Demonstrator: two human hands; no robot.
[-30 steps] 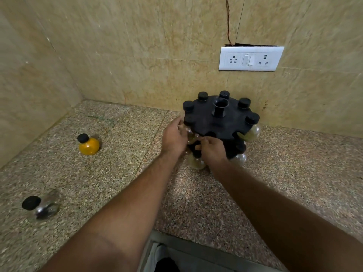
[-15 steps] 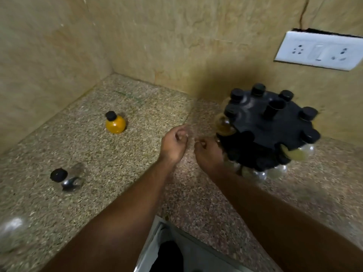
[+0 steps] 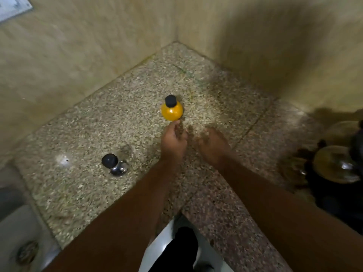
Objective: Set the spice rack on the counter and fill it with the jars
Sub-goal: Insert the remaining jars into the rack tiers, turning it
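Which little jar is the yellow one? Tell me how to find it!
Start at the corner where the two tan walls meet the speckled counter. Come forward from that corner to the small round jar standing upright just beyond the left hand. It is bright orange-yellow with a black cap, while the other jar, nearer and to the left, is clear and lies on its side.

Speckled stone desk set into a corner between two tiled walls, paler and greenish on the left part, darker and reddish on the right, with a thin seam between. Upright on the pale part, well in from the walls: a round yellow jar with a black cap. Nearer the front edge, well apart from it: a clear jar on its side, black cap pointing left, outline blurred.
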